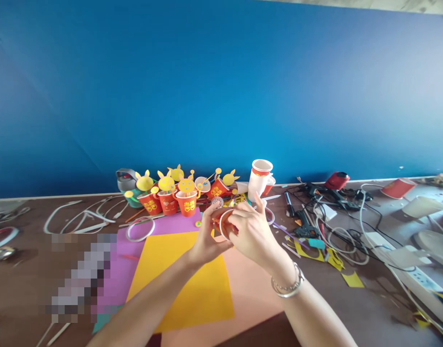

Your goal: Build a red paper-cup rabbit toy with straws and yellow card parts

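Observation:
A red paper cup [222,222] is tilted with its white rim turned toward me, above the coloured paper. My left hand [206,237] is closed around the cup's left side and underside. My right hand [253,230], with bracelets at the wrist, grips the rim from the right; its bent fingers reach into the cup's mouth and one finger points up. What those fingertips touch inside is hidden. Beneath the hands lie a yellow paper sheet [185,284], a peach sheet [257,294] and a purple sheet [125,260].
Red cups with yellow animal heads [187,202] stand behind, left of a white cup stack [260,180]. Tape rolls [140,229], glue guns [306,224], a black marker [289,204], yellow scraps [352,279], tangled cables and a power strip [420,277] lie around. A blue wall [221,86] rises behind.

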A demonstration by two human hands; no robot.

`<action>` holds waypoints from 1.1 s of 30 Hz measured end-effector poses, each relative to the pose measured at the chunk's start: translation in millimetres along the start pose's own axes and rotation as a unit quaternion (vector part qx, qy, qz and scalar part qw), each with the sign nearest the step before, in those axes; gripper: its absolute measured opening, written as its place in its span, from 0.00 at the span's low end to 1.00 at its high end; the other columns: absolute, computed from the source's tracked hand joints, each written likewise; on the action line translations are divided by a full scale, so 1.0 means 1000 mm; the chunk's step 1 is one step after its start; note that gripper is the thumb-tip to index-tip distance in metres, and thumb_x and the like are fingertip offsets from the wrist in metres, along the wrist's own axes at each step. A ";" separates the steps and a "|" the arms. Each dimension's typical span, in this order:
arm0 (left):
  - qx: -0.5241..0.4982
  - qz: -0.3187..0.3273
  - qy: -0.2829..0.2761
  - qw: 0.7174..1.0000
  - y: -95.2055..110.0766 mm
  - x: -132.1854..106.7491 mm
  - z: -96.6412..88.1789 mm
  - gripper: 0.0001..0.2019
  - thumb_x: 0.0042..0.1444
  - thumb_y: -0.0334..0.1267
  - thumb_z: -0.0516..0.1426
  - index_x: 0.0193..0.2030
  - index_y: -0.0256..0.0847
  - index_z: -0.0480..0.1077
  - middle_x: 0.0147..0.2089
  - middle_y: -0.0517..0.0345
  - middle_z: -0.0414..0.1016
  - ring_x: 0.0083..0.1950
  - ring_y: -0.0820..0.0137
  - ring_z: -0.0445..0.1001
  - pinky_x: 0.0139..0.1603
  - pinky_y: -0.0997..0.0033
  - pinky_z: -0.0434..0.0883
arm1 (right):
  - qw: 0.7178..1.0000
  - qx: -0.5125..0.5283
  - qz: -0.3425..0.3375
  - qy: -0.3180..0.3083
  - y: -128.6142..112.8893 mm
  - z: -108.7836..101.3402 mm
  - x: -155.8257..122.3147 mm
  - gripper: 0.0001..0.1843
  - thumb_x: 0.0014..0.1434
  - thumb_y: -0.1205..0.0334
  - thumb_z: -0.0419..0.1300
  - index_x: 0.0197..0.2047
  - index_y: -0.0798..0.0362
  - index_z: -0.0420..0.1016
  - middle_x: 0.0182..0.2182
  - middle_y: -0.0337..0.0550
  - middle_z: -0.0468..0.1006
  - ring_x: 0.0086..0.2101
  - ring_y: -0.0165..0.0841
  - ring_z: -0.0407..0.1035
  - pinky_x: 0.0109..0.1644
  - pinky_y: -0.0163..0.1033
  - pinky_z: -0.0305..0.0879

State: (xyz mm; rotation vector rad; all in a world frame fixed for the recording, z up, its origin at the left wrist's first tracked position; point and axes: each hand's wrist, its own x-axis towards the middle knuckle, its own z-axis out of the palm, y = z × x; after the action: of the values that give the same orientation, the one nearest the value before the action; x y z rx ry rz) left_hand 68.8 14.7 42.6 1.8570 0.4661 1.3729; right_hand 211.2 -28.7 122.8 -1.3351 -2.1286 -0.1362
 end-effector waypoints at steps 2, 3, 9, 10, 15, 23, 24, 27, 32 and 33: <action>-0.012 -0.011 0.007 1.000 -0.001 0.000 -0.002 0.47 0.47 0.41 0.67 0.68 0.52 0.41 0.61 0.44 0.65 0.61 0.55 0.67 0.55 0.54 0.71 | 1.000 0.020 0.005 0.023 -0.003 0.001 0.002 0.10 0.55 0.72 0.58 0.26 0.49 0.74 0.25 0.35 0.77 0.36 0.33 0.68 0.66 0.54 0.32; -0.012 -0.017 0.008 1.000 -0.002 0.001 -0.003 0.49 0.47 0.41 0.67 0.68 0.52 0.40 0.61 0.44 0.65 0.61 0.55 0.67 0.55 0.54 0.71 | 0.999 0.028 0.005 0.028 -0.004 0.001 0.002 0.11 0.56 0.71 0.58 0.26 0.49 0.74 0.25 0.34 0.77 0.36 0.33 0.68 0.66 0.54 0.32; 0.048 -0.013 -0.019 0.999 0.001 0.005 -0.008 0.56 0.46 0.41 0.67 0.70 0.55 0.30 0.59 0.45 0.68 0.61 0.55 0.67 0.54 0.51 0.71 | 0.990 0.092 0.056 0.092 0.004 -0.015 0.002 0.07 0.60 0.64 0.57 0.36 0.48 0.78 0.36 0.41 0.79 0.41 0.36 0.70 0.63 0.54 0.46; 0.062 -0.006 -0.030 0.998 0.003 0.007 -0.008 0.57 0.46 0.40 0.68 0.70 0.55 0.29 0.59 0.44 0.68 0.61 0.55 0.67 0.54 0.52 0.71 | 0.989 0.104 0.059 0.087 0.006 -0.017 0.002 0.08 0.60 0.62 0.58 0.40 0.48 0.78 0.39 0.42 0.78 0.44 0.38 0.69 0.60 0.52 0.51; 0.104 0.036 -0.093 0.990 0.008 0.010 -0.006 0.58 0.49 0.36 0.66 0.70 0.52 0.21 0.60 0.42 0.67 0.63 0.54 0.65 0.57 0.51 0.69 | 0.991 0.125 0.041 0.014 0.011 -0.010 0.003 0.08 0.55 0.65 0.62 0.36 0.43 0.80 0.47 0.42 0.74 0.50 0.41 0.65 0.54 0.50 0.58; 0.156 0.031 -0.098 0.982 0.007 0.009 -0.005 0.55 0.47 0.41 0.67 0.71 0.52 0.31 0.70 0.40 0.50 0.69 0.49 0.55 0.63 0.45 0.62 | 0.981 0.163 0.028 0.100 0.005 -0.001 0.009 0.06 0.56 0.66 0.62 0.27 0.50 0.75 0.42 0.42 0.76 0.46 0.38 0.68 0.62 0.55 0.48; 0.150 0.026 -0.100 0.983 0.007 0.009 -0.005 0.55 0.46 0.41 0.67 0.71 0.53 0.33 0.70 0.41 0.51 0.69 0.48 0.54 0.64 0.44 0.60 | 0.978 0.179 0.034 0.102 0.006 -0.001 0.010 0.07 0.56 0.66 0.62 0.26 0.50 0.74 0.41 0.42 0.77 0.45 0.38 0.69 0.61 0.54 0.51; 0.109 -0.015 -0.086 0.990 0.006 0.009 -0.004 0.52 0.45 0.42 0.68 0.70 0.53 0.40 0.66 0.42 0.57 0.67 0.49 0.58 0.62 0.45 0.63 | 0.968 0.233 0.044 0.079 0.013 -0.002 0.013 0.03 0.58 0.64 0.61 0.33 0.49 0.77 0.42 0.43 0.77 0.45 0.38 0.69 0.54 0.48 0.60; 0.028 -0.045 0.015 0.998 0.001 0.010 -0.008 0.48 0.48 0.44 0.66 0.69 0.54 0.41 0.57 0.48 0.66 0.58 0.56 0.69 0.54 0.52 0.72 | 0.964 0.241 0.083 0.074 0.023 -0.015 0.008 0.06 0.62 0.59 0.58 0.39 0.50 0.75 0.39 0.44 0.77 0.43 0.37 0.70 0.48 0.42 0.63; 0.030 -0.040 0.031 0.998 0.000 0.010 -0.009 0.48 0.48 0.45 0.66 0.69 0.54 0.41 0.57 0.49 0.65 0.58 0.57 0.70 0.53 0.53 0.72 | 0.967 0.229 0.092 0.058 0.024 -0.018 0.006 0.06 0.61 0.59 0.59 0.36 0.51 0.75 0.36 0.43 0.77 0.41 0.36 0.70 0.46 0.41 0.63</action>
State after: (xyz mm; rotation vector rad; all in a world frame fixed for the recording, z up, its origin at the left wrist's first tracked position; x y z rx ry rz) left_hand 63.9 25.0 50.7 1.8267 0.6131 1.3796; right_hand 237.1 -19.1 135.2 -1.2007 -1.7842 0.3263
